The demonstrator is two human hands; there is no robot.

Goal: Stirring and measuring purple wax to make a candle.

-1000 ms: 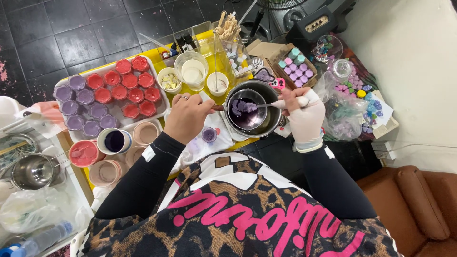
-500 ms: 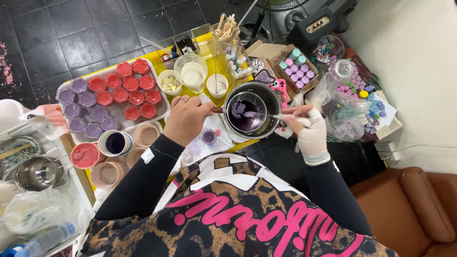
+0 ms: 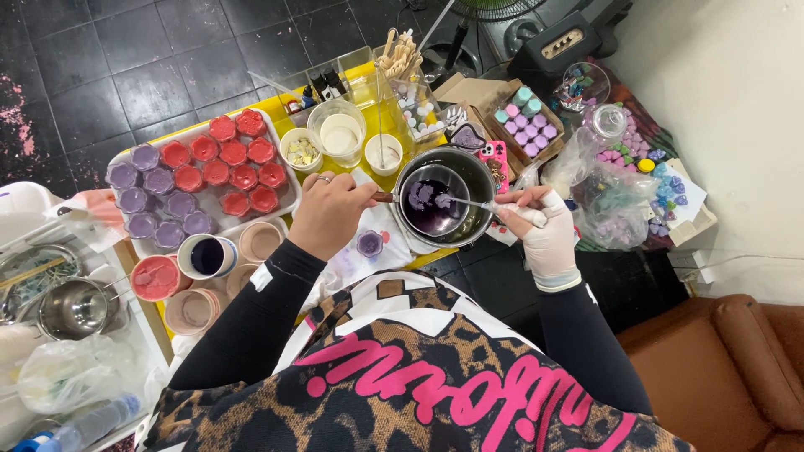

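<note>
Purple wax in small pan [image 3: 432, 206], left hand [image 3: 331, 213] fingers clamped on handle, right hand [image 3: 544, 230] fingers gripping stirrer [image 3: 477, 202].

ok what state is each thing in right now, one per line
left hand: gripping the small pan's handle
right hand: gloved, holding the stirrer
small pan: purple liquid with unmelted lumps, sits in the big pot
stirrer: tip in the liquid
tray moulds: filled red and purple
</note>
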